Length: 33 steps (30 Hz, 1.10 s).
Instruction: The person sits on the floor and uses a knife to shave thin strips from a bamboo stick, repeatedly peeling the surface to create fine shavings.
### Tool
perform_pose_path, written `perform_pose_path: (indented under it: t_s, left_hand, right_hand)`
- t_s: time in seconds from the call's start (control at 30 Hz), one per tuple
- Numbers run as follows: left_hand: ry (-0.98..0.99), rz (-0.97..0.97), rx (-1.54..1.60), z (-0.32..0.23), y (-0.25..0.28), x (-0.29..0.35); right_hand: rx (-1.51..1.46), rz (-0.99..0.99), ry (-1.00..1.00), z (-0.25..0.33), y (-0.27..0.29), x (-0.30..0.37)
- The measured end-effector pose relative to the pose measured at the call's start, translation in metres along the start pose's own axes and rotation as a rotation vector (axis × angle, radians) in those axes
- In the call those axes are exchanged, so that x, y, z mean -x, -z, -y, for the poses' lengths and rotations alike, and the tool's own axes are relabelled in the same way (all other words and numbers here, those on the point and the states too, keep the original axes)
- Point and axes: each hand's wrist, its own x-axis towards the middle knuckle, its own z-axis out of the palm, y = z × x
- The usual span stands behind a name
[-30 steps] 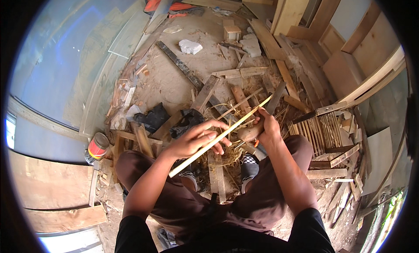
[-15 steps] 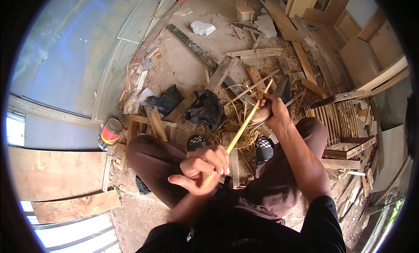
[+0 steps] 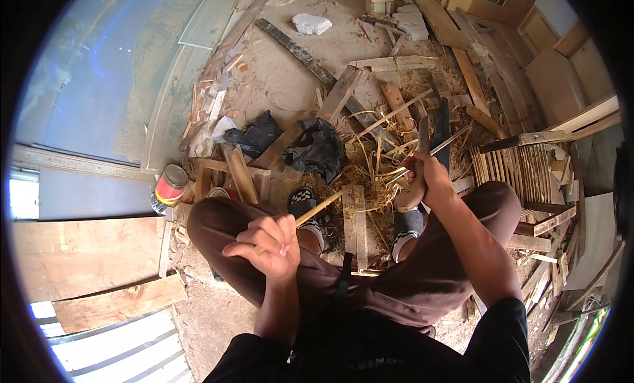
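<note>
My left hand (image 3: pixel 272 245), in front of my left knee, is closed around a thin pale wooden stick (image 3: pixel 321 207). The stick slants up to the right, and its far end reaches the edge of a short wooden board (image 3: pixel 354 231) between my feet. My right hand (image 3: pixel 430 178), above my right foot, grips a knife (image 3: pixel 423 133) by its thick, curved wooden handle (image 3: pixel 409 196). The dark blade points away from me, apart from the stick. Curly wood shavings (image 3: pixel 370 178) lie in a heap beyond the board.
Black plastic bags (image 3: pixel 316 152) and timber offcuts (image 3: pixel 340 92) lie ahead. A red-labelled can (image 3: pixel 170 185) stands left of my knee. A slatted wooden frame (image 3: pixel 515 178) is at the right, near leaning panels (image 3: pixel 558 85). A white lump (image 3: pixel 312 24) sits farther off.
My left hand has drawn back left with the stick, whose far end has come away from the knife. My right hand has shifted slightly right and nearer, and the blade now shows.
</note>
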Motion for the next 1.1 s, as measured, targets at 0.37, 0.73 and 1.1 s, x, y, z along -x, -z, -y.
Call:
perform_pose_path:
  t_s: [0.37,0.73,1.1]
  left_hand:
    - [0.191,-0.092,-0.067,0.035,0.014,0.02]
    - [0.134,-0.245,0.098,0.043,0.013,0.004]
    - [0.115,-0.404,0.152,0.044,0.014,-0.006]
  right_hand:
    - [0.323,0.031,-0.044,-0.025,0.028,0.016]
    - [0.69,0.397,0.042,-0.121,0.0,0.068]
    - [0.829,0.503,0.416,-0.152,-0.052,0.094]
